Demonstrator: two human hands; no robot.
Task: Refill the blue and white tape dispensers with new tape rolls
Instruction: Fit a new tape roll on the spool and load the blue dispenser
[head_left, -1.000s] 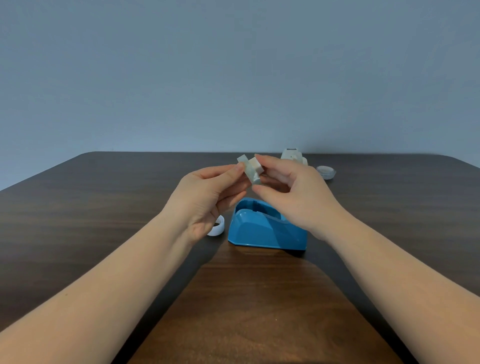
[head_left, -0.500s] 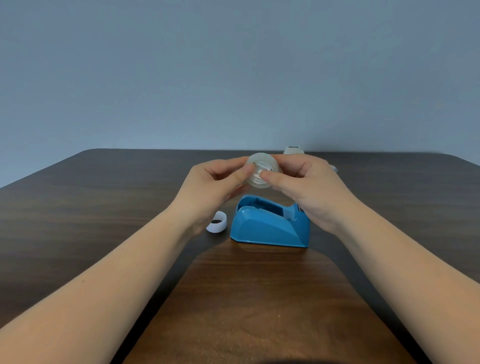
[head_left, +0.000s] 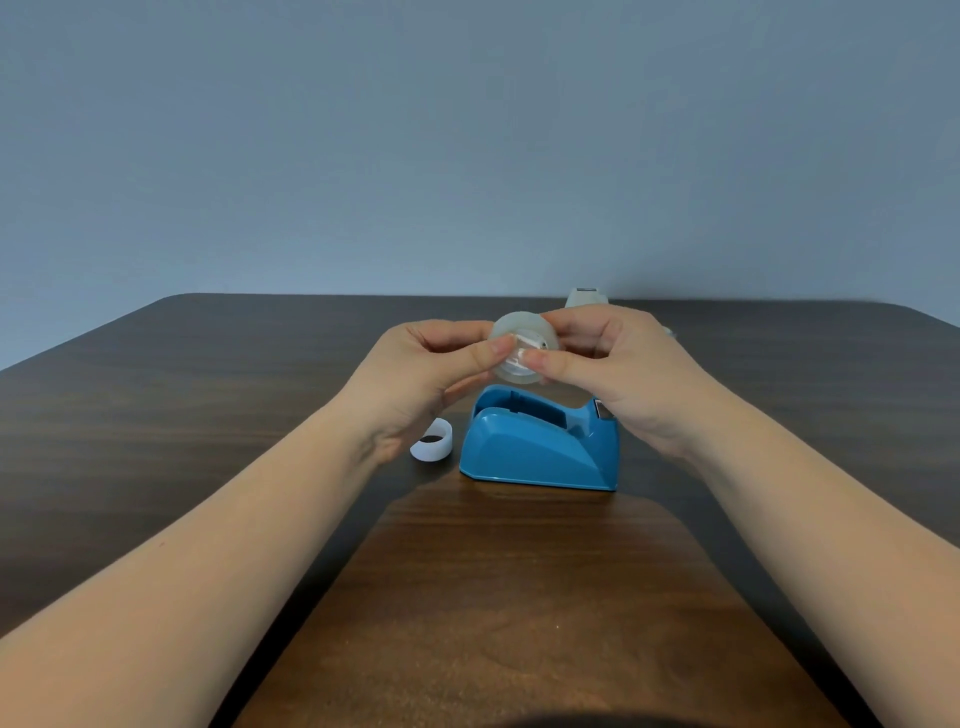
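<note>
Holding the roll (head_left: 523, 347) above the blue dispenser (head_left: 540, 447), we pinch it with left hand (head_left: 431, 374) and right hand (head_left: 618, 371). White core (head_left: 432, 440) lies at the dispenser's 9 o'clock; white dispenser (head_left: 586, 297) stands at 12.

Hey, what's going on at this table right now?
A person holds a clear tape roll between the left hand and right hand, just above the blue dispenser, whose cradle looks empty. A white ring lies beside it. The white dispenser sits behind, mostly hidden.
</note>
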